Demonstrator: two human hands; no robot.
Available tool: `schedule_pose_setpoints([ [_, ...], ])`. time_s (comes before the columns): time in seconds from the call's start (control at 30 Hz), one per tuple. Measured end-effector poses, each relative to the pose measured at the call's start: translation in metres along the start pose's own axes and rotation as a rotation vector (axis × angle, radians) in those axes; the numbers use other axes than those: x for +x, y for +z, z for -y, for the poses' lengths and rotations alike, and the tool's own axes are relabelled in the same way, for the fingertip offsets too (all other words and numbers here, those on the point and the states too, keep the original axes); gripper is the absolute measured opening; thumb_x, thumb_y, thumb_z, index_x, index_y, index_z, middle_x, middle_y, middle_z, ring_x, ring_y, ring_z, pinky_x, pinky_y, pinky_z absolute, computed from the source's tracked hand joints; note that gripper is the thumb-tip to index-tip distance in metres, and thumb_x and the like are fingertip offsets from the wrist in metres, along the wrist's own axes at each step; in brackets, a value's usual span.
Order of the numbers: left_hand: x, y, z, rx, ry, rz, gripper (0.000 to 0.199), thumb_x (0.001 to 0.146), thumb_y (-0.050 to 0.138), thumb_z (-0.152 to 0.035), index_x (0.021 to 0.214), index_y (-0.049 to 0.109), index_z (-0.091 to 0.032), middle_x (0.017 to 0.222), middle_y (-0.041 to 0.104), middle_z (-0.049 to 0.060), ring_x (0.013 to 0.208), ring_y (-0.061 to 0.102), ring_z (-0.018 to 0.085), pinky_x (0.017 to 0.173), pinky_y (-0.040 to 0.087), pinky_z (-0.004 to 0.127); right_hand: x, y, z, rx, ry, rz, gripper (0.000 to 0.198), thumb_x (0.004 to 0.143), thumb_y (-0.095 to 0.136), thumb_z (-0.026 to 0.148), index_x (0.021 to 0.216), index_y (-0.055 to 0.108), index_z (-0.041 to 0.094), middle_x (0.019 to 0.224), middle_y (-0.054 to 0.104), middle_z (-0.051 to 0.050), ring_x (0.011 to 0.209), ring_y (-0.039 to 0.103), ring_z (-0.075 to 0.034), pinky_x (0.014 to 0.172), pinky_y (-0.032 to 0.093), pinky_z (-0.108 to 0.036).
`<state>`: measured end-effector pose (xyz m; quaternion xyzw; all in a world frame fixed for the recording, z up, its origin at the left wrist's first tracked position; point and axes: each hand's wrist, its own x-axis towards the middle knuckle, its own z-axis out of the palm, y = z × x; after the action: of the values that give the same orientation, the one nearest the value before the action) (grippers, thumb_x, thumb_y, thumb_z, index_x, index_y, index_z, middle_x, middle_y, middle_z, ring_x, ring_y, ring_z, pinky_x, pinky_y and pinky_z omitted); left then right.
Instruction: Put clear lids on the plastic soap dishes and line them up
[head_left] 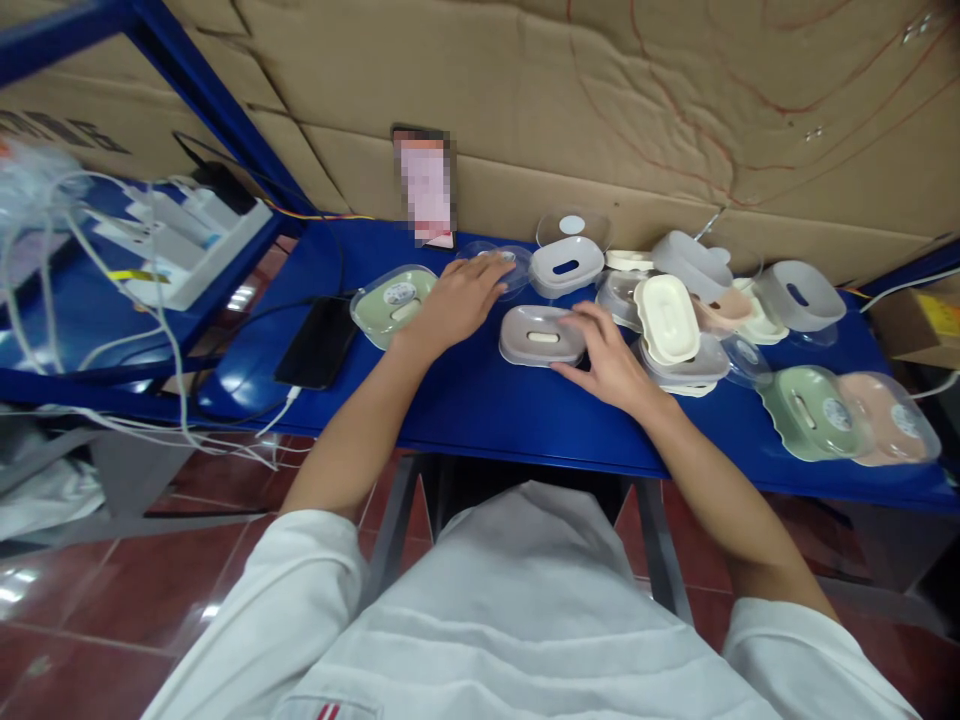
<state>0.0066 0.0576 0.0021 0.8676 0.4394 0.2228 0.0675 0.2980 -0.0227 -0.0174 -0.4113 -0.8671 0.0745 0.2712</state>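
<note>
My right hand (609, 358) grips the right end of a grey soap dish (521, 345), thumb along its near side and fingers over the far rim. The dish sits level on the blue table and has a pale oblong piece in its middle. Farther left, my left hand (463, 295) reaches over a clear plastic lid (517, 280) with a round label; its fingers are stretched out over the lid and partly hide it. Just left of that hand stands a green soap dish (375, 310) under a clear labelled lid.
Behind are a grey slotted tray (568, 268) and an upright phone (427, 190). Cream, grey and peach dish parts (667, 320) crowd the right, beyond them lidded green (802, 420) and peach (892, 430) dishes. A black phone (319, 343), cables and a power strip (180, 245) are left.
</note>
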Motion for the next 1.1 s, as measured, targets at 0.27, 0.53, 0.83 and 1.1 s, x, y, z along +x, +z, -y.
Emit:
schedule_pose_setpoints([
  [0.27, -0.005, -0.011, -0.034, -0.362, 0.266, 0.176, 0.035, 0.108, 0.059, -0.040, 0.137, 0.069, -0.023, 0.148, 0.069, 0.007, 0.138, 0.065, 0.024, 0.122, 0.046, 0.040, 0.002, 0.007, -0.009, -0.003, 0.020, -0.043, 0.091, 0.101, 0.070, 0.051, 0.174, 0.018, 0.032, 0.181, 0.019, -0.017, 0.165, 0.026, -0.044, 0.130, 0.032, -0.069],
  [0.53, -0.009, -0.007, -0.024, -0.210, 0.125, 0.263, 0.051, 0.083, 0.087, -0.047, 0.123, 0.063, -0.026, 0.138, 0.055, 0.010, 0.135, 0.052, 0.036, 0.120, 0.040, 0.060, 0.000, 0.010, -0.014, 0.060, 0.017, 0.053, 0.065, 0.109, 0.059, 0.041, 0.170, 0.039, 0.032, 0.175, 0.039, -0.012, 0.161, 0.040, -0.031, 0.132, 0.038, -0.057],
  [0.83, -0.013, 0.010, -0.035, -0.066, 0.173, 0.135, 0.066, 0.078, 0.093, -0.049, 0.124, 0.055, -0.021, 0.146, 0.048, 0.019, 0.141, 0.047, 0.044, 0.116, 0.041, 0.065, 0.000, 0.016, -0.014, -0.013, 0.000, -0.003, 0.056, 0.109, 0.059, 0.039, 0.163, 0.052, 0.028, 0.168, 0.051, -0.012, 0.155, 0.049, -0.034, 0.129, 0.043, -0.058],
  [1.1, -0.010, 0.020, -0.035, 0.000, 0.228, 0.091, 0.066, 0.094, 0.076, -0.051, 0.145, 0.050, -0.018, 0.155, 0.048, 0.023, 0.147, 0.047, 0.043, 0.118, 0.043, 0.061, 0.000, 0.021, -0.010, -0.036, 0.009, -0.045, 0.047, 0.111, 0.054, 0.040, 0.153, 0.064, 0.023, 0.160, 0.060, -0.013, 0.149, 0.056, -0.031, 0.127, 0.046, -0.053],
])
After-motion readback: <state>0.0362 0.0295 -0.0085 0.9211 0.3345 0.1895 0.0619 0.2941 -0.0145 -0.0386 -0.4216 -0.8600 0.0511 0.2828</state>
